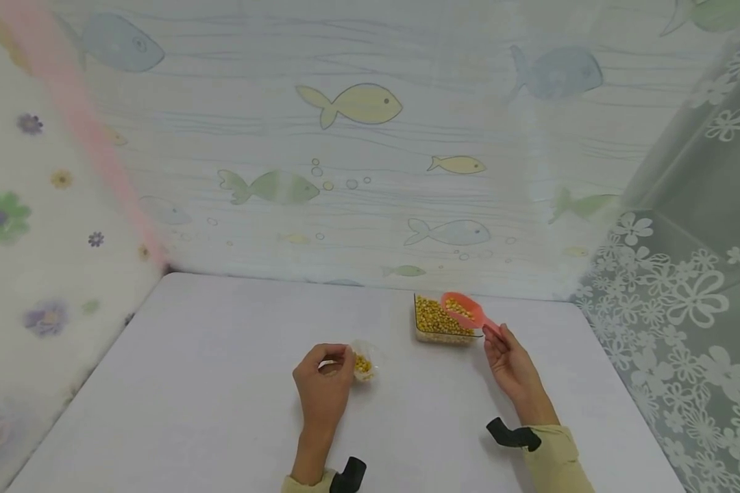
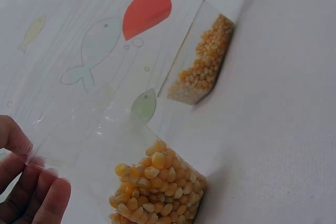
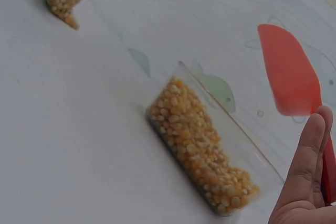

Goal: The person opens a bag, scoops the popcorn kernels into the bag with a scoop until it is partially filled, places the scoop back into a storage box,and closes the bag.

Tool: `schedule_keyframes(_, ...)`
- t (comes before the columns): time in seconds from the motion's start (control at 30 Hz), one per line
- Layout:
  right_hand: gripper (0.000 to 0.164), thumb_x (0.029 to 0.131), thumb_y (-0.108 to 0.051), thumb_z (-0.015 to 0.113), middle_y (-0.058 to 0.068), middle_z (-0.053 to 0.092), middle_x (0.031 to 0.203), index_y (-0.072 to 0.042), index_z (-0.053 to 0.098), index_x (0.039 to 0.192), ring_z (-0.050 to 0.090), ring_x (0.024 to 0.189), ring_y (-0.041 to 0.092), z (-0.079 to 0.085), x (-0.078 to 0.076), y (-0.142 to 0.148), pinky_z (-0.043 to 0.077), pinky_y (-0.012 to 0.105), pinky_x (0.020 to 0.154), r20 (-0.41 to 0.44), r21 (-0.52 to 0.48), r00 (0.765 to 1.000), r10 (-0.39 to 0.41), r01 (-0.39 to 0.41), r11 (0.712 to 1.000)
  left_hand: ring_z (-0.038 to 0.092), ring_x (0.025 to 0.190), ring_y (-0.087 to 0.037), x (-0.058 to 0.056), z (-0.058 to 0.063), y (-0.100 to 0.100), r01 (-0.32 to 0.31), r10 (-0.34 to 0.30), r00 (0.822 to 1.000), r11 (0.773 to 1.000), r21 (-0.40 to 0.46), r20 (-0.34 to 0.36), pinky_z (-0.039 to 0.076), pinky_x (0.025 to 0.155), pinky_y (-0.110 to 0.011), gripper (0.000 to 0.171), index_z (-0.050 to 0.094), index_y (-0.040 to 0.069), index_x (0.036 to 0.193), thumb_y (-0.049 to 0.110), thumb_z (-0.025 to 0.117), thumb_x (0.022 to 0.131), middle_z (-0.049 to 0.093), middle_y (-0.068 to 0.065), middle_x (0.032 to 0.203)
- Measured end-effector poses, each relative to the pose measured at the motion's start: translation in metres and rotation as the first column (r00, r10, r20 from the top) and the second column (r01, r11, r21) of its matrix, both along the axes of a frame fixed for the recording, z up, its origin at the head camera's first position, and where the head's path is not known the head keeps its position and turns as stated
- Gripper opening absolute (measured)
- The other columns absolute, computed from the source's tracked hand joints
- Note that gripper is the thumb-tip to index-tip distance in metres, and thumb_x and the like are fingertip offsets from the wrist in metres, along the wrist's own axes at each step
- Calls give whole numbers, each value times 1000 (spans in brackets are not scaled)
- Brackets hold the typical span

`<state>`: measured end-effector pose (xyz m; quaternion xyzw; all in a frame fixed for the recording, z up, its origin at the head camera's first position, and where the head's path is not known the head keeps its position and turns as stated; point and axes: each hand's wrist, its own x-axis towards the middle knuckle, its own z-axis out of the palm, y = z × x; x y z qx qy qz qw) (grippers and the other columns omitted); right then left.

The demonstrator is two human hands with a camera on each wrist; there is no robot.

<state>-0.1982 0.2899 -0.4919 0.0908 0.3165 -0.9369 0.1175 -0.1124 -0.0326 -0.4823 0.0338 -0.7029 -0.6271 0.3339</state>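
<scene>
My right hand (image 1: 513, 366) grips the handle of a red scoop (image 1: 461, 309), which hangs above a clear rectangular container (image 1: 447, 337). Corn kernels lie in the scoop's bowl in the head view. More yellow kernels (image 3: 189, 135) fill much of the container, lower toward one end. To the left, my left hand (image 1: 325, 387) pinches the upper edge of a clear plastic bag (image 2: 100, 135) between thumb and fingers. The bag stands on the table with a heap of corn kernels (image 2: 157, 187) in its bottom.
The white table (image 1: 210, 383) backs onto a wall covering (image 1: 271, 137) printed with fish. A flowered curtain (image 1: 684, 308) hangs along the right side, and a flower-patterned covering (image 1: 43, 274) stands on the left. The container sits near the table's back edge.
</scene>
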Motion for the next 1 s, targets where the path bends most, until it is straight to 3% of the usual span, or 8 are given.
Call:
schedule_keyframes(0.27,41,110,-25,41,7,78,85,-8,69,86,75,75,9,-4,5,-16,59,18,74,30,88,998,56,-59,994,64,72,-13,0,0,0,-11,11,1000,1000,-10,1,57,64,-19,8,75,3,85,-5,76,83,69,-6,80)
schedule_keyframes(0.43,45,112,-24,36,4,78,85,-9,71,89,73,75,7,-4,14,-31,58,17,75,42,186,994,103,-109,976,64,72,-12,0,-1,0,-6,6,1000,1000,-12,-13,57,64,-18,5,75,0,87,-3,76,83,70,-6,80)
schedule_keyframes(0.63,38,111,-24,39,1,77,86,-12,69,92,72,77,5,-4,23,-49,58,16,77,70,266,989,134,-148,953,64,72,-13,0,0,-1,-3,2,1000,1000,-21,-21,57,64,-18,3,75,-2,87,-1,75,84,70,-7,80)
schedule_keyframes(0.8,45,113,-23,33,1,77,85,-12,72,91,70,74,4,1,32,-63,57,16,76,65,294,978,196,-207,933,64,73,-13,1,0,0,-6,6,1000,1000,-18,2,57,64,-18,4,74,-2,87,-2,75,84,70,-7,80)
schedule_keyframes(1.0,50,113,-22,31,1,78,86,-11,75,92,71,74,4,8,38,-74,58,16,74,13,261,955,297,-290,921,65,74,-14,2,2,1,-8,8,1000,1000,-15,24,57,65,-18,5,74,-3,88,0,76,85,70,-7,81)
